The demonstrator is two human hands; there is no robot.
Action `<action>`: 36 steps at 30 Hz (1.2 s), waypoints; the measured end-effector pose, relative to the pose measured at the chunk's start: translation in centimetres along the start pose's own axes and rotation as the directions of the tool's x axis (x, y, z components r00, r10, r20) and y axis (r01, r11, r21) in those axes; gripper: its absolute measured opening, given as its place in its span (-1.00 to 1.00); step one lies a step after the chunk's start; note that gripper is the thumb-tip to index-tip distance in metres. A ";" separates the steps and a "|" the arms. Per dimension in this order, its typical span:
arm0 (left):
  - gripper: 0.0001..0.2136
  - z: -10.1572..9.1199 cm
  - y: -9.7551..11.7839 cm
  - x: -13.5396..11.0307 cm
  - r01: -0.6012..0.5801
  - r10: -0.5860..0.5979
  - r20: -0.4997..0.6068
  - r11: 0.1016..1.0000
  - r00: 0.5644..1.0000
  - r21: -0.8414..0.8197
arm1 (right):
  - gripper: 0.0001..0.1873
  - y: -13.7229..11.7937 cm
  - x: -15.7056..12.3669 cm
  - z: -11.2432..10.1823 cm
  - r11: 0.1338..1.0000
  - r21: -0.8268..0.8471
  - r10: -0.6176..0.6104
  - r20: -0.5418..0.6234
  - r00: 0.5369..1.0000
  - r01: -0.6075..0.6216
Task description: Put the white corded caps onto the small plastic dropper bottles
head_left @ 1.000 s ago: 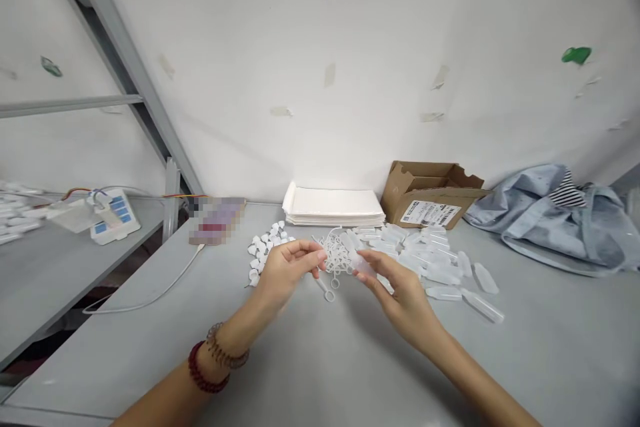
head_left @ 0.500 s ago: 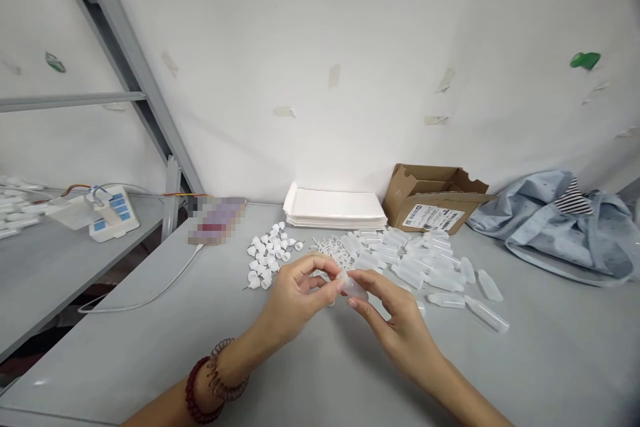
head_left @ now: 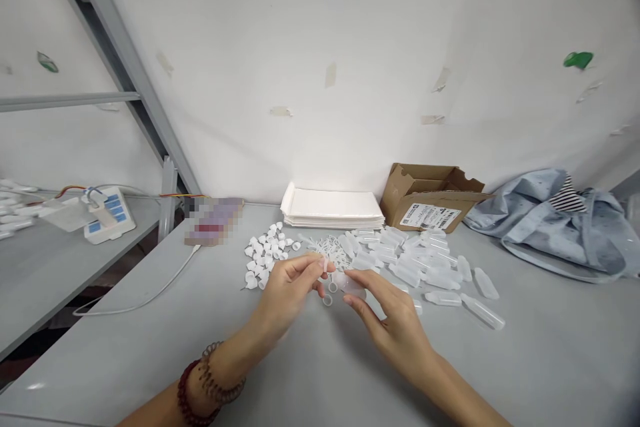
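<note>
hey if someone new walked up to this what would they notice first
Probably the right hand near the middle, holding a small translucent bottle, with the left hand close beside it. Next, likely the heap of similar bottles behind the right hand and the cluster of white caps left of centre. Farther right, the crumpled pale-blue cloth stands out on the grey table.
</note>
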State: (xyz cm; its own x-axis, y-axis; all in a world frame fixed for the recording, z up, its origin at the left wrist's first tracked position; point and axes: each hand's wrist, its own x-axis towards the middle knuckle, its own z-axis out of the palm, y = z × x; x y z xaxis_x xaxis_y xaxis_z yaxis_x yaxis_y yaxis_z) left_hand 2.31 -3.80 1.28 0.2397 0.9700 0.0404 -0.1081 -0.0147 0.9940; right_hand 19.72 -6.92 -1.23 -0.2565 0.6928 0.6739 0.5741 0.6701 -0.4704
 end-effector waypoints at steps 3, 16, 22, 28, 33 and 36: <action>-0.74 0.1 -0.2 -0.1 0.001 -0.001 0.009 0.997 1.000 0.074 | -0.73 -0.2 0.2 0.0 1.000 0.018 0.008 0.002 1.000 -0.008; -0.74 0.4 -0.6 -0.4 0.007 -0.007 0.005 0.999 1.000 0.031 | -0.78 -0.3 0.0 0.2 0.987 0.084 0.138 -0.015 0.990 -0.136; -0.81 0.7 -0.2 -0.6 -0.084 0.077 0.051 0.987 0.996 0.137 | -0.80 -0.8 0.1 0.3 0.918 0.210 0.334 0.049 0.941 -0.337; -0.82 0.3 -0.5 -0.3 -0.047 0.027 0.135 0.988 0.991 0.149 | -0.70 -1.2 0.2 0.5 0.772 0.423 0.443 0.175 0.879 -0.474; -0.80 0.4 -0.8 -0.3 -0.103 0.073 0.137 0.968 0.988 0.227 | -0.72 -1.3 0.4 0.6 0.676 0.537 0.464 0.221 0.858 -0.504; -0.77 0.6 -1.0 -0.4 -0.176 0.165 0.061 0.932 0.984 0.318 | -0.78 -1.3 0.8 0.5 0.641 0.559 0.497 0.220 0.839 -0.526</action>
State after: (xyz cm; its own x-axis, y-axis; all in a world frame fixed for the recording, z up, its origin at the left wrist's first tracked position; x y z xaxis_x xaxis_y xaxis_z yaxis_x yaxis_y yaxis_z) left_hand 2.86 -4.33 0.28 0.2768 0.9376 0.2104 0.1634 -0.2617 0.9512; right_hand 18.42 -7.15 -0.37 -0.1005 0.9733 0.2063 0.0684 0.2136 -0.9745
